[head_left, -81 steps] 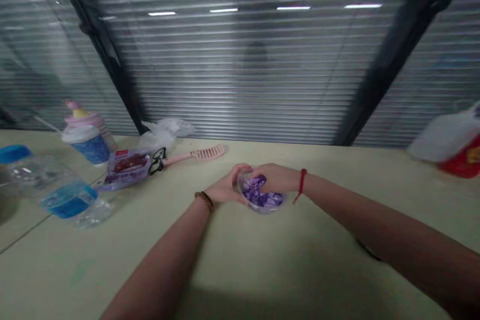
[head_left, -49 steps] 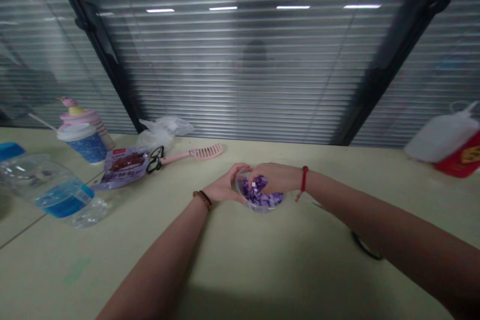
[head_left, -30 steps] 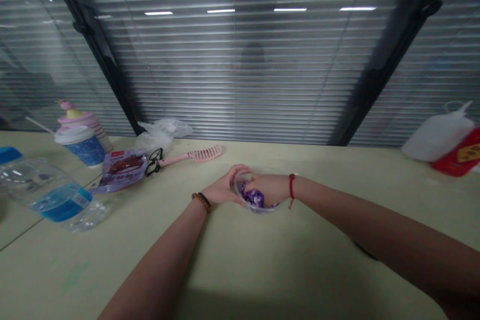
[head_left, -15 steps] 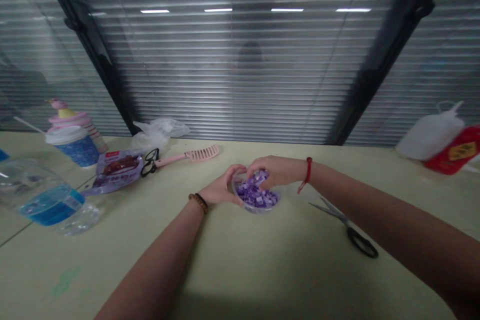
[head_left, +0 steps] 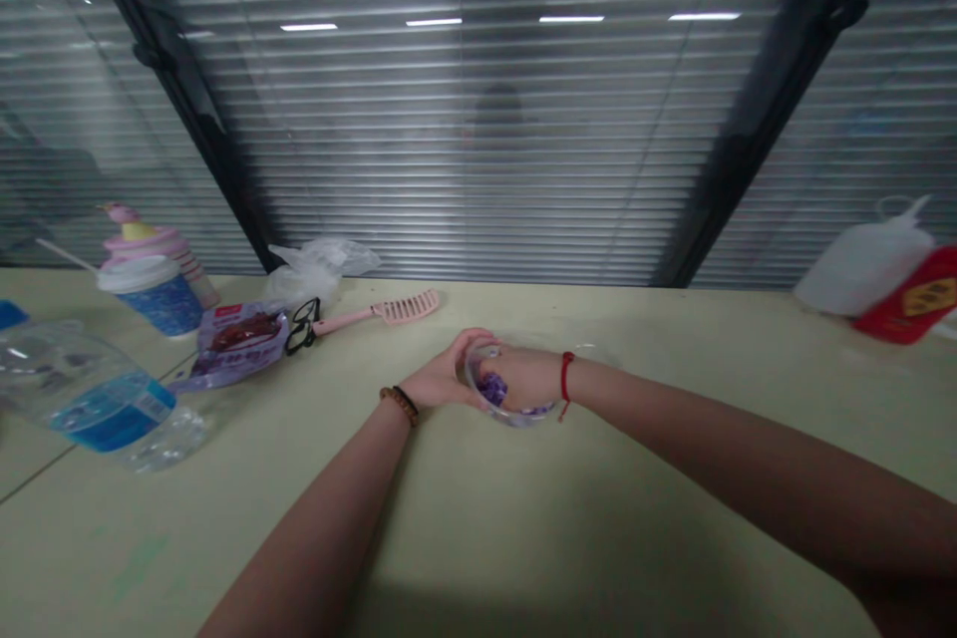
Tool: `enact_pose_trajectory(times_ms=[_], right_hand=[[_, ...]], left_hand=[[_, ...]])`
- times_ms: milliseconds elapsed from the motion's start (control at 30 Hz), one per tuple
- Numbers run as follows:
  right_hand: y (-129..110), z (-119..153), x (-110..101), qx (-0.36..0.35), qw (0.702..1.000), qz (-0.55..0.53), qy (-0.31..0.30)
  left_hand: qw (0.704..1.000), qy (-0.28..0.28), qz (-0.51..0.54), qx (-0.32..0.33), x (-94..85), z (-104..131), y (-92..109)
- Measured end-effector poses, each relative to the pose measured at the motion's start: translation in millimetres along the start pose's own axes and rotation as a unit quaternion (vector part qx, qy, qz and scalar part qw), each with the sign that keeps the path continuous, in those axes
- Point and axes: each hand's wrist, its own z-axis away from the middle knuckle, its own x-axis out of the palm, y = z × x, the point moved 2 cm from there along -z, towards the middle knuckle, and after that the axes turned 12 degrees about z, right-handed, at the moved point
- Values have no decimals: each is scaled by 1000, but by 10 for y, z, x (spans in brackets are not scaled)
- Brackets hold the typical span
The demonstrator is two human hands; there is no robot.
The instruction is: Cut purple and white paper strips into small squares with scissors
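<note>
A clear round bowl (head_left: 515,419) stands on the pale table, with small purple pieces (head_left: 492,388) in it. Around the bowl's left side curve the thumb and fingers of my left hand (head_left: 443,379), holding it. My right hand (head_left: 529,377) reaches down into the bowl among the purple pieces and covers most of them. Its fingertips are hidden, so what they hold does not show. There is a red string on my right wrist and a beaded bracelet on my left.
At left lie a plastic bottle (head_left: 112,409), a purple packet (head_left: 243,339), black glasses (head_left: 303,326) and a pink comb (head_left: 408,307); a blue cup (head_left: 165,304) stands behind. A white bottle (head_left: 863,269) and a red pack (head_left: 908,299) are at far right. Window blinds rise behind the table.
My right hand has moved left and deeper into the bowl, hiding more purple pieces. The scissors on the right are now out of sight beneath my right forearm. My left hand keeps its hold.
</note>
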Motion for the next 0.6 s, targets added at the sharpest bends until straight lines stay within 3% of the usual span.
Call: enact_pose_trajectory(times_ms=[167,500,600], right_hand=[[114,44,-61,-3,1000,-12,21],[305,212,-300,-1,983,-68,173],[292,274,-320,-5,981,-65,181]], left_hand=[[1000,4,-3,0,7,4,0],[1000,18,-13,-2,-5,0,-19],[1000,12,-11,1,-9,-5,-19]])
